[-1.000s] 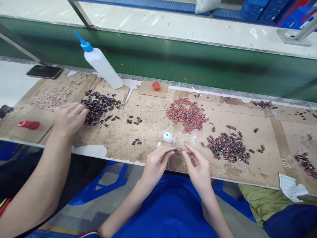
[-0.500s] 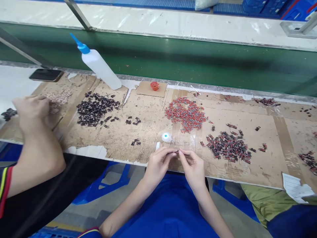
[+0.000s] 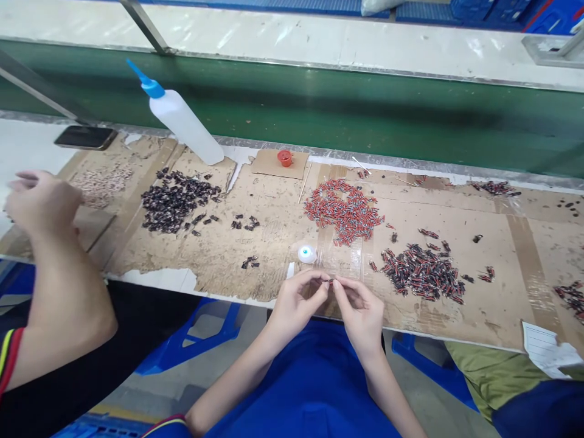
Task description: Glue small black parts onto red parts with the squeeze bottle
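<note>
Close to the table's front edge, my left hand (image 3: 296, 299) and my right hand (image 3: 364, 311) meet fingertip to fingertip. Between them they pinch a small dark and red part (image 3: 331, 281), mostly covered by the fingers. Just beyond the fingers sits a small round white piece (image 3: 306, 253) with a bright bluish spot. A pile of small red and silver parts (image 3: 343, 213) lies farther back. To the right is a heap of black parts with red pieces in them (image 3: 422, 272). Several loose black parts (image 3: 250, 262) lie to the left.
Cardboard (image 3: 274, 243) covers the table. A white bottle with a blue nozzle (image 3: 187, 126) stands tilted behind a black-part pile (image 3: 176, 201). A red cup (image 3: 285, 158) and a phone (image 3: 86, 138) are at the back. At the left, a co-worker's hand (image 3: 43, 201) reaches over the table.
My hands stay together at nearly the same spot, with the fingers slightly shifted around the part. The co-worker's hand has moved left, away from the pale small parts.
</note>
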`<state>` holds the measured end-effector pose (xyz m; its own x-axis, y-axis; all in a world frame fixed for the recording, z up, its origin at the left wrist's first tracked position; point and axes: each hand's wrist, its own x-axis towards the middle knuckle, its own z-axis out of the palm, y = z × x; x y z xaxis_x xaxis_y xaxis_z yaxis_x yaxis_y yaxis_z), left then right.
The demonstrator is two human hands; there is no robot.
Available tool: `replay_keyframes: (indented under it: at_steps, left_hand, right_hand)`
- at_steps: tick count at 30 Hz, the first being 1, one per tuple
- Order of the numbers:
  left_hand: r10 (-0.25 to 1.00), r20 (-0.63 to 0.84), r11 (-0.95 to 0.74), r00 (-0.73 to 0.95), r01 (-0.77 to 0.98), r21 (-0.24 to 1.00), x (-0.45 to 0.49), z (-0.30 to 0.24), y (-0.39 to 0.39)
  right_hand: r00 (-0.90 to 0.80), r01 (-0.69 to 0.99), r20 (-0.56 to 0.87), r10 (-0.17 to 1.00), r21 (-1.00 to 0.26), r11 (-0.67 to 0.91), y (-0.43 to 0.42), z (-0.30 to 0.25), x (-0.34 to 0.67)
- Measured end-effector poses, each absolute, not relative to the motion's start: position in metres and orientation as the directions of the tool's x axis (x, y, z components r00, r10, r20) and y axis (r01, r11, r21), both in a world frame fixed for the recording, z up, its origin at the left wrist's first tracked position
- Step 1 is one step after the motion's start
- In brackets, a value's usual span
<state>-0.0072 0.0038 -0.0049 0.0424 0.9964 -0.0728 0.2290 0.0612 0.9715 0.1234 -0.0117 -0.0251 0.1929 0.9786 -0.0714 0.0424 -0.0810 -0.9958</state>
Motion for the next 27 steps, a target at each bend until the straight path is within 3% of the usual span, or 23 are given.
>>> replay_keyframes:
  at_steps: [4,8,12,16,18,20,23,27]
  left_hand:
    - [0.997,-0.038,0.019,0.072,0.246,0.969,-0.003,-0.005,0.006]
    - [0.990,0.049,-0.075,0.131,0.203,0.976,0.009,-0.011,0.007]
    - [0.960,0.170,-0.223,0.221,0.243,0.944,0.008,-0.008,0.002]
    - [0.913,0.379,-0.404,0.154,0.477,0.780,-0.024,0.003,-0.007]
    - [0.905,0.419,-0.371,0.070,0.611,0.700,-0.048,0.002,-0.009]
    - [0.906,0.423,-0.291,0.002,0.729,0.620,-0.074,-0.007,-0.008]
    - [0.917,0.398,-0.195,-0.030,0.837,0.511,-0.106,-0.028,-0.004]
    - [0.932,0.360,-0.139,-0.032,0.888,0.439,-0.125,-0.049,0.003]
  right_hand:
    - [0.219,-0.071,-0.157,0.963,-0.987,-0.145,-0.009,-0.022,0.125]
    - [0.255,-0.024,-0.113,0.960,-0.994,-0.111,-0.009,-0.020,0.138]
    - [0.417,0.227,0.030,0.909,-0.971,-0.072,-0.006,-0.020,0.169]
    - [0.546,0.555,0.282,0.789,-0.827,-0.088,0.008,-0.016,0.191]
    - [0.436,0.687,0.412,0.800,-0.727,0.000,0.017,-0.014,0.184]
    - [0.228,0.728,0.441,0.868,-0.669,0.149,0.026,-0.015,0.165]
    - [-0.083,0.649,0.337,0.938,-0.696,0.307,0.039,-0.024,0.128]
    - [-0.185,0.594,0.270,0.945,-0.735,0.326,0.053,-0.039,0.097]
